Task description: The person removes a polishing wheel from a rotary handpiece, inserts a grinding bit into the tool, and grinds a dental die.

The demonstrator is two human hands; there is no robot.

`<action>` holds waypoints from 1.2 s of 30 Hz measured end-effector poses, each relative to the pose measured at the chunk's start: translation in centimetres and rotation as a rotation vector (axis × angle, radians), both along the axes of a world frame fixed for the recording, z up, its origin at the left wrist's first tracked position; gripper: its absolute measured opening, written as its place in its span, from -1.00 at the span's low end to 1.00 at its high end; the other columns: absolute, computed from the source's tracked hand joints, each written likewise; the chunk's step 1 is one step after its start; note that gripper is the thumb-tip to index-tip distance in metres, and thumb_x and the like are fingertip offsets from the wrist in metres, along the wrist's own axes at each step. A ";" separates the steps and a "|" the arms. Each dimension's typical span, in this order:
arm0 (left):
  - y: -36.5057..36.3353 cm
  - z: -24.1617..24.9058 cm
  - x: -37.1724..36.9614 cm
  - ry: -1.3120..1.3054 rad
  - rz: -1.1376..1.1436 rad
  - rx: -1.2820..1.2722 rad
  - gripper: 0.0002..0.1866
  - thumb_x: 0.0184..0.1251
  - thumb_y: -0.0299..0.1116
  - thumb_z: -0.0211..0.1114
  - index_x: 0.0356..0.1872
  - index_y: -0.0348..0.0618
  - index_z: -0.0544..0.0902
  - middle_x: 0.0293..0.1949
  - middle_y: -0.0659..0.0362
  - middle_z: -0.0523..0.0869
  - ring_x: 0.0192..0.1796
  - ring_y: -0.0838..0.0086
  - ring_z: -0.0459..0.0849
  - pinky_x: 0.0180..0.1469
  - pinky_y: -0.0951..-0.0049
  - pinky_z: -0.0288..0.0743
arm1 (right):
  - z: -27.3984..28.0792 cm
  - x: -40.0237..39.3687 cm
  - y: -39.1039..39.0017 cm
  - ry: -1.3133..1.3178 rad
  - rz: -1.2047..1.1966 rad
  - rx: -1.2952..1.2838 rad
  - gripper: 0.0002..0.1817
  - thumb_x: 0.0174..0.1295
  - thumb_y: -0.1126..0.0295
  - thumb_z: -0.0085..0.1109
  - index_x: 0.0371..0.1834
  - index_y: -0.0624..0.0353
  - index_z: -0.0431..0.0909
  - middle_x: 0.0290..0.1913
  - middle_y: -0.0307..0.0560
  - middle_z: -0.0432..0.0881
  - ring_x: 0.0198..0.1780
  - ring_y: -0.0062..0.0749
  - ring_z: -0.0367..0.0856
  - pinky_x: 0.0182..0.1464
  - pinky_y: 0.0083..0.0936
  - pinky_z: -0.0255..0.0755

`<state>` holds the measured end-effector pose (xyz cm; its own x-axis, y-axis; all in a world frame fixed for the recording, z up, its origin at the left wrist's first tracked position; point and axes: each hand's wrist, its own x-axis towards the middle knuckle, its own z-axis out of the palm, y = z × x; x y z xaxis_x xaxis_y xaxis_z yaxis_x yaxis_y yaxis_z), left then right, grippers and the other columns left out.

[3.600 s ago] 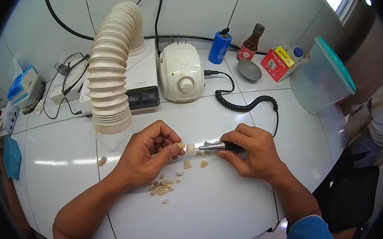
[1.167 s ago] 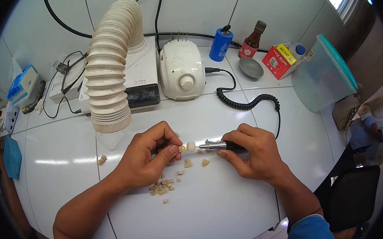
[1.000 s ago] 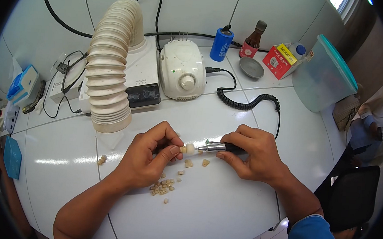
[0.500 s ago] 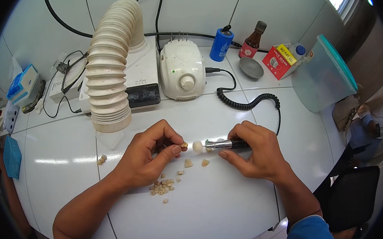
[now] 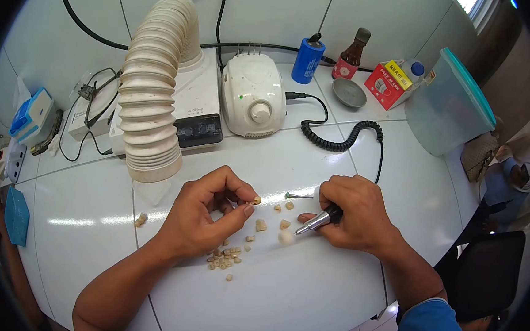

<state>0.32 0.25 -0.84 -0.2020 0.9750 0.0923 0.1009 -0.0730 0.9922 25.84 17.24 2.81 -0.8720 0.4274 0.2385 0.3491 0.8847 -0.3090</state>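
My left hand (image 5: 208, 209) pinches a small yellowish tooth-like piece (image 5: 257, 200) between thumb and fingertips. My right hand (image 5: 360, 212) is wrapped round a rotary handpiece (image 5: 317, 222), its metal nose pointing down and left. On its tip sits a pale round polishing buff (image 5: 286, 237), slightly blurred and apart from the held piece. Several loose yellowish pieces (image 5: 261, 225) lie between my hands, and a cluster of small tooth-like pieces (image 5: 226, 258) rests below my left hand. A thin green-headed bur (image 5: 300, 196) lies beside my right fingers.
A ribbed white extraction hose (image 5: 150, 90) arches down at the left. Behind stands the white control unit (image 5: 252, 97), with a coiled black cord (image 5: 340, 140). A blue can (image 5: 308, 61), brown bottle (image 5: 350, 57), grey dish (image 5: 349, 92), red box (image 5: 388, 85) and clear bin (image 5: 444, 110) line the back right.
My right hand has tilted the handpiece, swinging its buff down and toward me, away from the held piece. The green-headed bur now shows uncovered. My left hand stays nearly still.
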 end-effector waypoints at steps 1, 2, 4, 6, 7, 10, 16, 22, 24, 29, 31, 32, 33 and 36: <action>0.0 0.1 0.1 -0.006 0.003 -0.003 -0.87 0.55 -0.51 0.50 0.00 -0.24 0.74 -0.04 0.18 0.86 -0.03 0.61 0.75 0.06 0.50 0.66 | 0.1 0.1 -0.1 -0.036 -0.008 -0.018 -0.44 0.23 -0.04 0.77 -0.46 0.04 0.53 -0.48 -0.16 0.54 -0.41 -0.10 0.56 -0.27 -0.14 0.35; 0.0 0.2 0.1 -0.012 0.005 -0.005 -0.86 0.55 -0.51 0.50 0.00 -0.24 0.74 -0.05 0.19 0.86 -0.03 0.61 0.75 0.05 0.51 0.66 | 0.3 0.1 -0.1 -0.071 -0.016 -0.036 -0.48 0.28 -0.05 0.71 -0.43 0.03 0.55 -0.43 -0.15 0.59 -0.36 -0.06 0.62 -0.23 -0.10 0.40; -0.1 0.7 -0.1 -0.006 -0.017 -0.049 -0.84 0.56 -0.55 0.49 0.03 -0.23 0.70 0.02 0.15 0.84 0.05 0.58 0.76 0.15 0.46 0.67 | 0.4 0.0 -0.3 -0.064 -0.004 -0.037 -0.48 0.29 -0.03 0.71 -0.44 0.03 0.53 -0.44 -0.15 0.58 -0.37 -0.07 0.61 -0.25 -0.11 0.39; -0.1 0.9 -0.2 0.001 -0.040 -0.094 -0.81 0.57 -0.58 0.47 0.06 -0.23 0.67 0.09 0.11 0.82 0.13 0.56 0.76 0.26 0.41 0.67 | 0.4 0.0 -0.4 -0.055 0.007 -0.040 -0.47 0.29 0.00 0.72 -0.46 0.02 0.51 -0.45 -0.16 0.57 -0.38 -0.07 0.61 -0.26 -0.12 0.39; -0.1 0.9 -0.2 0.003 -0.041 -0.092 -0.81 0.57 -0.57 0.48 0.07 -0.23 0.68 0.09 0.13 0.82 0.11 0.58 0.75 0.24 0.42 0.67 | 0.3 0.0 -0.3 -0.032 0.031 -0.031 -0.55 0.30 0.04 0.71 -0.39 0.02 0.58 -0.46 -0.17 0.57 -0.39 -0.08 0.61 -0.27 -0.12 0.39; -0.1 1.1 -0.2 0.022 -0.046 -0.088 -0.81 0.56 -0.57 0.49 0.07 -0.23 0.69 0.08 0.15 0.82 0.09 0.60 0.74 0.21 0.45 0.66 | 0.1 -0.1 -0.5 0.045 0.097 -0.014 -0.70 0.30 0.15 0.69 -0.09 -0.03 0.76 -0.47 -0.22 0.55 -0.42 -0.14 0.59 -0.30 -0.16 0.37; -0.1 0.5 0.1 0.050 -0.001 -0.006 -0.84 0.51 -0.52 0.50 0.02 -0.26 0.78 -0.10 0.21 0.85 -0.11 0.62 0.73 -0.01 0.52 0.62 | 0.4 0.1 -1.4 0.011 0.263 0.061 -0.09 0.14 0.41 0.61 0.67 -0.42 0.68 -0.52 -0.37 0.45 -0.50 -0.40 0.49 -0.35 -0.30 0.32; -0.2 0.5 0.1 0.002 -0.036 -0.020 -0.84 0.54 -0.49 0.52 0.03 -0.27 0.80 -0.13 0.23 0.86 -0.15 0.65 0.69 -0.06 0.54 0.55 | 0.0 -0.1 -1.7 -0.025 0.315 0.026 0.10 0.00 0.49 0.57 0.76 -0.50 0.59 -0.52 -0.40 0.43 -0.51 -0.40 0.47 -0.36 -0.31 0.31; -0.3 0.5 0.2 -0.015 -0.040 -0.034 -0.84 0.55 -0.49 0.53 0.04 -0.27 0.81 -0.13 0.23 0.86 -0.15 0.66 0.69 -0.07 0.55 0.54 | -0.1 -0.1 -1.7 -0.033 0.320 0.021 0.12 -0.03 0.50 0.56 0.77 -0.51 0.58 -0.52 -0.40 0.44 -0.51 -0.40 0.47 -0.36 -0.31 0.31; -0.2 -0.1 0.1 -0.006 -0.049 0.033 -0.83 0.56 -0.47 0.54 0.05 -0.27 0.81 -0.13 0.23 0.87 -0.18 0.66 0.68 -0.10 0.53 0.55 | -0.2 0.0 -1.4 -0.010 0.318 0.025 0.14 -0.07 0.50 0.56 0.77 -0.48 0.58 -0.50 -0.39 0.44 -0.49 -0.38 0.49 -0.33 -0.29 0.34; -0.1 -0.2 0.1 -0.007 -0.052 0.035 -0.83 0.56 -0.47 0.54 0.05 -0.27 0.82 -0.14 0.23 0.87 -0.18 0.66 0.69 -0.11 0.54 0.55 | -0.4 0.1 -1.4 -0.016 0.319 0.021 0.13 -0.05 0.50 0.56 0.77 -0.47 0.58 -0.50 -0.38 0.44 -0.48 -0.38 0.49 -0.33 -0.29 0.34; -0.2 -0.2 0.1 -0.008 -0.055 0.038 -0.83 0.56 -0.46 0.55 0.05 -0.26 0.82 -0.15 0.23 0.87 -0.18 0.66 0.69 -0.12 0.54 0.54 | -0.5 0.1 -1.4 -0.022 0.321 0.019 0.12 -0.03 0.50 0.55 0.77 -0.46 0.58 -0.49 -0.37 0.43 -0.47 -0.38 0.50 -0.32 -0.29 0.34; -0.2 -0.1 0.0 -0.007 -0.054 0.038 -0.83 0.56 -0.46 0.55 0.05 -0.26 0.82 -0.15 0.23 0.87 -0.18 0.66 0.69 -0.12 0.54 0.54 | -0.5 0.1 -1.4 -0.022 0.322 0.019 0.12 -0.03 0.50 0.55 0.77 -0.46 0.58 -0.49 -0.37 0.43 -0.47 -0.38 0.50 -0.32 -0.29 0.34; -0.3 0.5 0.1 0.008 -0.051 -0.010 -0.83 0.55 -0.45 0.56 0.04 -0.26 0.83 -0.17 0.24 0.86 -0.19 0.66 0.69 -0.13 0.55 0.53 | -0.5 0.0 -1.5 -0.022 0.313 0.000 0.10 0.01 0.50 0.55 0.77 -0.47 0.58 -0.49 -0.36 0.44 -0.47 -0.37 0.49 -0.32 -0.29 0.34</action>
